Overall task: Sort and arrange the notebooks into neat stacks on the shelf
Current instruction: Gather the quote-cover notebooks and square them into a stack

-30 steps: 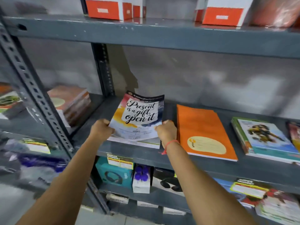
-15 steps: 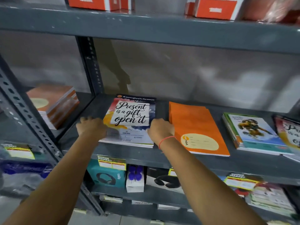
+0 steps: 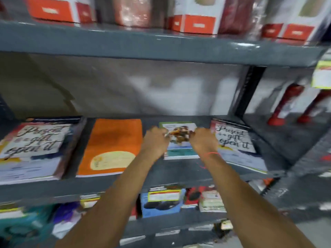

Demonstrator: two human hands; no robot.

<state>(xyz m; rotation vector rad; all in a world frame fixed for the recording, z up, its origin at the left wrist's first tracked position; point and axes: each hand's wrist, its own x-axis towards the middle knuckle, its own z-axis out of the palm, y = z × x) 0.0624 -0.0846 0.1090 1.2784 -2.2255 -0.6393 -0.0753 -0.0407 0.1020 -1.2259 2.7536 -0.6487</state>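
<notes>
Between both hands' seemingly curled fingers [image 3: 198, 133], the illustrated notebook [image 3: 180, 140] lies flat, long axis running front-to-back.

Dim, even light; heavy motion blur, worst at edges.

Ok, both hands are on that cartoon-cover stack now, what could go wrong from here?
The left hand and right hand flank the cartoon-cover stack, with the orange stack and right-hand gift-cover stack close by, so squaring it could nudge either. The right-hand gift-cover stack sits near the shelf edge; a bump might tip copies off.
</notes>
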